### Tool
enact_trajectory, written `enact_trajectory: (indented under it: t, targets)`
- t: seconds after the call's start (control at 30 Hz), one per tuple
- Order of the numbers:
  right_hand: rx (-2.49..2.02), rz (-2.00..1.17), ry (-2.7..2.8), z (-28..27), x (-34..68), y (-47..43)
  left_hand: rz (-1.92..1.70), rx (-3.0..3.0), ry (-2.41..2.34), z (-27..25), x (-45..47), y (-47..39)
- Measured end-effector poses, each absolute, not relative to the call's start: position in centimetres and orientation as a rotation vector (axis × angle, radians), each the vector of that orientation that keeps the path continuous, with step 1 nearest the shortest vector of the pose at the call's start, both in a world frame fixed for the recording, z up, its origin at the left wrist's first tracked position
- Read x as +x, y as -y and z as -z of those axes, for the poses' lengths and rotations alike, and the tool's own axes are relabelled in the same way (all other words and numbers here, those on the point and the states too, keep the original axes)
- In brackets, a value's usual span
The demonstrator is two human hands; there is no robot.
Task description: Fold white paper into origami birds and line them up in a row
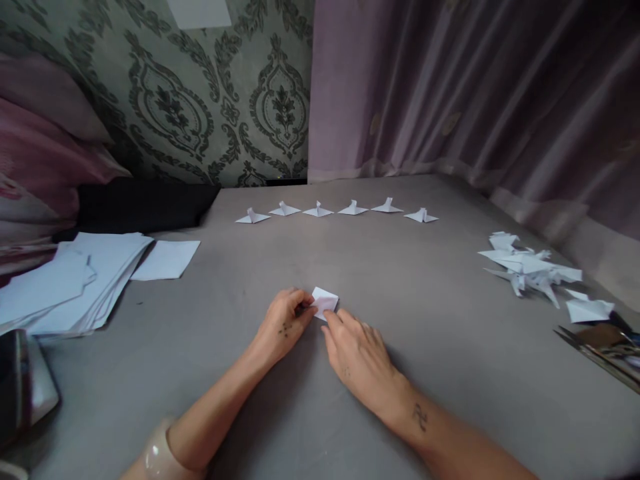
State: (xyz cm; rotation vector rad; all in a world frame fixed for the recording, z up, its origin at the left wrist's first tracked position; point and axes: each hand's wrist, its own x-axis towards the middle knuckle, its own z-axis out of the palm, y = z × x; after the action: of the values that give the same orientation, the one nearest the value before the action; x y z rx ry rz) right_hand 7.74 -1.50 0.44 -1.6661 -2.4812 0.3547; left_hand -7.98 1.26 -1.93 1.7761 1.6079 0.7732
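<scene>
A small white folded paper [326,300] lies on the grey surface, with its upper part showing between the two hands. My left hand [284,321] pinches its left edge between thumb and fingers. From the lower right, my right hand [361,345] has its thumb and fingertips closed on the paper's near right edge. The underside of the paper and part of its near edge are hidden by the fingers. Beyond the hands, several folded paper birds [319,210] stand in a slightly curved row with their wings spread.
A stack of white sheets [113,280] lies at left, beside a smaller sheet [167,260]. At right are a pile of folded paper pieces [533,263] and scissors [590,350]. A dark object [15,387] sits at the near left. Wallpaper and a purple curtain [360,87] bound the back.
</scene>
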Motion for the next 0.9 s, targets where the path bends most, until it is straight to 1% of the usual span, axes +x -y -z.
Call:
enact_trajectory:
  t: [0.1, 0.2, 0.33, 0.4, 0.9]
  targets:
    - [-1.715, -0.465, 2.262, -0.2, 8.0, 0.6, -0.754, 1.817, -1.644, 1.6, -8.0, -0.5]
    - [-1.669, -0.556, 2.070, 0.3, 8.4, -0.6, -0.786, 1.874, -1.684, 1.4, -7.9, 0.3]
    - [-1.556, -0.767, 2.025, 1.2, 8.8, -1.7, -0.790, 2.008, -1.671, 1.7, -7.7, 0.9]
    - [-1.543, -0.814, 2.042, 1.6, 8.8, -1.9, -0.781, 2.011, -1.679, 2.0, -7.6, 0.9]
    - [-1.717, -0.605, 2.012, 2.1, 7.8, -2.5, -0.632, 1.913, -1.907, 2.7, -7.5, -0.5]
